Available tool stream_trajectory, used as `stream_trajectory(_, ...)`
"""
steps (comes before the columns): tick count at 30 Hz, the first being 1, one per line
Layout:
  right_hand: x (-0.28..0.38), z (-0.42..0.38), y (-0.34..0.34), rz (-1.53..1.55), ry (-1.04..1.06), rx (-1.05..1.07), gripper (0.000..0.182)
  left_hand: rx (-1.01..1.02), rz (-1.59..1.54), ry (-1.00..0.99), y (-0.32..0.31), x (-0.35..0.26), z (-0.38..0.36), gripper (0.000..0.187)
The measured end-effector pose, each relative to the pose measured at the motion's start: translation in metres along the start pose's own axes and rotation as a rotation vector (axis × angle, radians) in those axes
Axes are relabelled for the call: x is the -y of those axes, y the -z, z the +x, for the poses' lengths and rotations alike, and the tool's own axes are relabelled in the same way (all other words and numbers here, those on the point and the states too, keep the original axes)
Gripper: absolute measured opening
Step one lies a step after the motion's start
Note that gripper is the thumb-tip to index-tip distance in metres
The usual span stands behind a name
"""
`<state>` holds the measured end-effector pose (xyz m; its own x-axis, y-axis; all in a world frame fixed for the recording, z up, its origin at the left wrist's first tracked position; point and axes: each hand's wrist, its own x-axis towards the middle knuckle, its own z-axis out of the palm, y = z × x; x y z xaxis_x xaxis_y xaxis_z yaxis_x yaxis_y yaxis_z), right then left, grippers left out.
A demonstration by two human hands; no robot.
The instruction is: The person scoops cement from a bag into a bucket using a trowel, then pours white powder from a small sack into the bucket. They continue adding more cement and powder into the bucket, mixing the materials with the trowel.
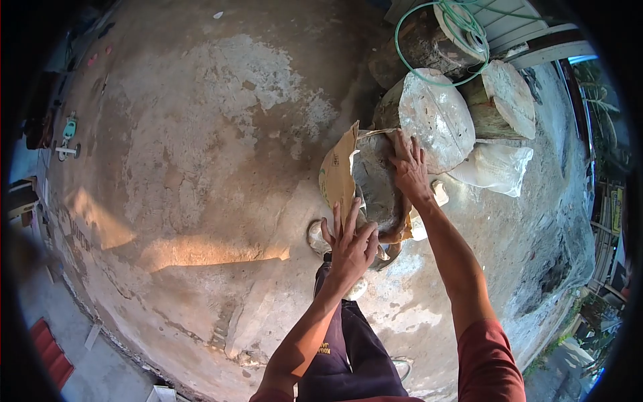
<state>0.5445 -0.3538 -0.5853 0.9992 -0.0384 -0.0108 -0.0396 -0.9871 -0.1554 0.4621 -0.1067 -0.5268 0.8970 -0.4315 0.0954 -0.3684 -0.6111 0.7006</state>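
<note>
Brown paper-like sack: The creased brown paper-like sack with green print stands below me, between my hands, near my feet, its torn upper edge folded out on the left.
Sack's inside: I see a dull grey, uneven surface; whether it is a filling or the lining, I cannot tell.
Left hand: My left hand rests at the near left edge, fingers spread; I cannot tell whether the thumb pinches the paper.
Right hand: My right hand lies wide, fingers splayed on the far right edge, not closed round anything I can see.
Torn edge: I judge that the ragged paper could rip further if my hands pull apart.
Balance: Uneven pressure could tip the sack, I think, because a dark curved rim shows at its near side and I cannot see how the base sits.
Stumps: The pale-faced wooden stump is close beyond my right hand; a sideways slip might knock my knuckles on it.
White sack: A crumpled white plastic sack lies right of that stump; its contents are hidden.
</note>
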Motion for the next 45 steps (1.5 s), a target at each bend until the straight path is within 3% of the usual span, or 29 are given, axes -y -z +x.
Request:
stream_trajectory(3, -0.01, 0.004, -0.012, -0.05, 0.019, -0.033, 0.028, 0.027, -0.031, 0.018, 0.001, -0.001, 0.002, 0.018)
stream_trajectory(9, -0.011, 0.005, -0.016, 0.063, -0.146, 0.031, 0.033, 0.002, -0.059, 0.009, 0.002, 0.0, -0.001, 0.016)
stream_trajectory(12, -0.014, 0.004, -0.019, 0.049, -0.138, -0.022, 0.034, 0.003, -0.054, 0.005, 0.003, -0.001, -0.001, 0.016)
stream_trajectory(26, -0.014, 0.012, -0.001, 0.012, -0.073, 0.17, 0.029, -0.008, -0.066, -0.011, 0.001, 0.002, 0.0, 0.017)
stream_trajectory(39, -0.017, 0.014, -0.003, 0.007, -0.012, 0.119, 0.022, -0.02, -0.085, -0.007, 0.0, 0.004, -0.001, 0.016)
stream_trajectory(42, -0.011, 0.021, 0.017, 0.054, -0.012, 0.052, 0.022, -0.016, -0.101, 0.003, 0.0, 0.005, -0.001, 0.015)
stream_trajectory(44, -0.013, 0.032, 0.028, 0.339, -0.122, -0.334, 0.022, -0.002, -0.106, 0.001, -0.002, 0.006, -0.002, 0.014)
stream_trajectory(45, -0.005, 0.038, 0.041, 0.472, -0.346, -0.46, 0.025, -0.005, -0.112, 0.003, -0.002, 0.005, -0.003, 0.014)
